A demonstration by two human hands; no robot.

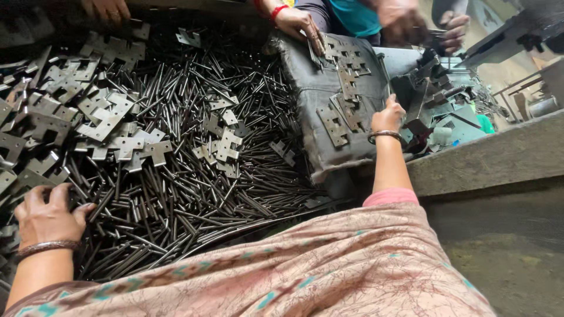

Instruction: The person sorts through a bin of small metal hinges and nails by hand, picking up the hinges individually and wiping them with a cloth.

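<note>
A large heap of thin dark metal pins fills the middle, with flat grey hinge plates scattered over its left and centre. My left hand rests at the heap's lower left edge, fingers curled down into pins and plates; what it holds is hidden. My right hand, a bangle on its wrist, reaches out to the right edge of a grey cloth pad that carries several assembled hinges. Its fingers are closed around a thin metal pin that points upward.
Other people's hands work at the top: one with a red bangle on the pad's top edge, another at the far left, two more at upper right. A metal press stands beside a concrete ledge.
</note>
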